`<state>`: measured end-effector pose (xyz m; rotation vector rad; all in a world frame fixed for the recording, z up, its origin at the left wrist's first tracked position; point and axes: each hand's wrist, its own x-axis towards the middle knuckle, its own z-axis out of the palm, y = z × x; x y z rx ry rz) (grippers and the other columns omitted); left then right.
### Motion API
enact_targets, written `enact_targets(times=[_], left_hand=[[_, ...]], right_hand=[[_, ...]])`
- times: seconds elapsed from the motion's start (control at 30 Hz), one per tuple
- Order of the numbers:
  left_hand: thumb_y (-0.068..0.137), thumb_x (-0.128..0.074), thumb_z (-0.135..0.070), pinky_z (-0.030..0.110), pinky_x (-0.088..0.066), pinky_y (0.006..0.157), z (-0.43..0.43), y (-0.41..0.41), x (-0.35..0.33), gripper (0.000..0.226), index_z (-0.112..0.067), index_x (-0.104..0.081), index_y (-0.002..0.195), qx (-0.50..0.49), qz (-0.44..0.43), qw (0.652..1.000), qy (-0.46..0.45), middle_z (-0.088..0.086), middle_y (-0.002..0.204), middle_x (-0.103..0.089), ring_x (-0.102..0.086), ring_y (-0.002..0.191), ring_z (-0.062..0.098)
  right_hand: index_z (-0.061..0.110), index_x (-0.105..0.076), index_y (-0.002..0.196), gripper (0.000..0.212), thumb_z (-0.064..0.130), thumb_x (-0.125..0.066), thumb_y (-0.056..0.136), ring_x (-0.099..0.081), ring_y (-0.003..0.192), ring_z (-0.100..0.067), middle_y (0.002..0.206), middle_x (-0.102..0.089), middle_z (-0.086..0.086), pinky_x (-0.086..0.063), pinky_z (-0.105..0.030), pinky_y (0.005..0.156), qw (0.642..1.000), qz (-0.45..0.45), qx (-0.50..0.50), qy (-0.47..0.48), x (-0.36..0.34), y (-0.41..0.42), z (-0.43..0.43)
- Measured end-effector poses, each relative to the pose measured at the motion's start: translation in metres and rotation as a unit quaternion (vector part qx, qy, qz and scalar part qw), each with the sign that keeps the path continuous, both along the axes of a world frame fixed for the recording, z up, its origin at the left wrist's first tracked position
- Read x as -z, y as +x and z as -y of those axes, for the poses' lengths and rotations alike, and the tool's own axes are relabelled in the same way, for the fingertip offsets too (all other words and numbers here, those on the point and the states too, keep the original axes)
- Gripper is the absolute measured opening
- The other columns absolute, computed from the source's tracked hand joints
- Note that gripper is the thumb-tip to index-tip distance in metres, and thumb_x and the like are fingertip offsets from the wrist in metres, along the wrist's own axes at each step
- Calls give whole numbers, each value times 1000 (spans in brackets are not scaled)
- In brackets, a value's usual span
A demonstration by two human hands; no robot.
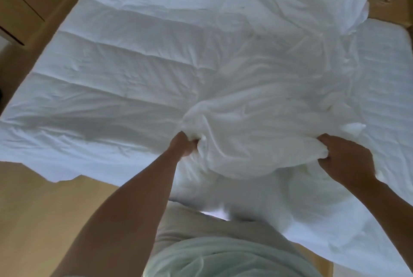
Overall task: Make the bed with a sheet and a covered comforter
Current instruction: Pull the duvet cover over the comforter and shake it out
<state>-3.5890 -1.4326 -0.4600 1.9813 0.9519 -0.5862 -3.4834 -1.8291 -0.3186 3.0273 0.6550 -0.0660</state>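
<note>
Two hands work at the near edge of the bed, close in front of the person's body. Left hand [184, 145]: fingers curled tight into a wad of white cloth, knuckles up. Right hand [345, 159]: likewise closed, fingers dug into a gathered fold. Both grip the same bunched mass, apparently the cover [257, 133], which spans the gap between them and bulges up slightly.

From the hands the cover trails away and to the right, crumpled, its long run heading for the far right corner. The comforter [116, 71] lies flat to the left and beyond, its stitched channels running crosswise to the person's line of sight. The left hand sits right where flat comforter meets rumpled cover, so it looks the better placed to draw cloth over that side.

Quilted bed [386, 58] shows bare at far right. Wooden floor [33, 209] on the left. No separate sheet can be made out.
</note>
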Motion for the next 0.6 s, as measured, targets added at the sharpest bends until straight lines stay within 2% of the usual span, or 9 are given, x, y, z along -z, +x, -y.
enact_targets(times=[0.07, 0.13, 0.2, 0.27, 0.33, 0.4, 0.47, 0.53, 0.6], left_hand=[[89, -64, -36, 39, -52, 91, 8, 4, 6, 52, -10, -55, 133, 0, 30, 999, 14, 14, 120, -67, -64, 111, 33], [90, -59, -24, 41, -50, 98, 9, 7, 11, 55, -13, -46, 143, 5, 65, 998, -18, 13, 129, -63, -60, 118, 33], [88, -58, -18, 39, -51, 97, 13, 7, 5, 56, -18, -46, 143, 6, 103, 992, -66, 8, 128, -64, -60, 116, 29], [89, -59, -13, 33, -52, 90, 16, 3, -7, 49, -18, -53, 137, -8, 141, 982, -122, 3, 121, -66, -63, 109, 23], [86, -65, -9, 29, -51, 84, 6, 2, -17, 46, -17, -58, 131, -24, 164, 971, -174, -1, 115, -68, -64, 104, 19], [71, -80, -18, 33, -55, 86, -17, 1, -20, 58, -19, -60, 126, -50, 163, 960, -222, -1, 114, -70, -67, 106, 20], [57, -91, -25, 40, -57, 90, -45, 0, -22, 75, -17, -61, 125, -56, 138, 941, -302, 4, 116, -72, -69, 108, 24], [64, -93, -27, 41, -54, 96, -67, -2, -17, 73, -12, -61, 128, -39, 100, 910, -400, 6, 120, -72, -68, 112, 24], [69, -87, -52, 37, -52, 92, -80, 1, -8, 74, -10, -64, 126, -51, 67, 913, -398, 6, 110, -73, -68, 104, 23]], right_hand=[[7, -68, 103, 43, 11, -78, 62, -62, 72, -38, 81, -63, -15, -46, -42, 67, 998, 35, 39, -25, 9, -3, -13], [6, -59, 126, 79, 18, -83, 52, -54, 102, -43, 110, -57, -25, -39, -56, 89, 997, 57, 36, -41, 24, -21, -41], [8, -36, 151, 122, 37, -89, 44, -37, 133, -45, 144, -40, -27, -23, -62, 106, 997, 13, -39, -67, 50, -57, -93], [8, -20, 157, 139, 54, -89, 44, -24, 145, -45, 156, -29, -24, -11, -64, 114, 991, -62, -85, -87, 84, -92, -155], [4, -28, 153, 127, 50, -89, 51, -34, 139, -46, 147, -40, -25, -13, -61, 115, 988, -111, -39, -100, 119, -107, -202], [2, -52, 132, 77, 28, -82, 67, -56, 112, -40, 117, -59, -20, -37, -55, 105, 984, -131, 2, -123, 138, -101, -221], [5, -61, 116, 38, 13, -65, 79, -64, 92, -34, 101, -63, -13, -50, -45, 87, 977, -139, 11, -160, 136, -83, -223], [3, -53, 128, 42, 10, -55, 87, -67, 93, -35, 107, -64, -13, -53, -42, 81, 975, -176, 14, -133, 135, -67, -218], [4, -43, 138, 52, 14, -57, 89, -67, 96, -38, 109, -66, -15, -53, -43, 80, 972, -216, 23, -90, 127, -57, -211]])
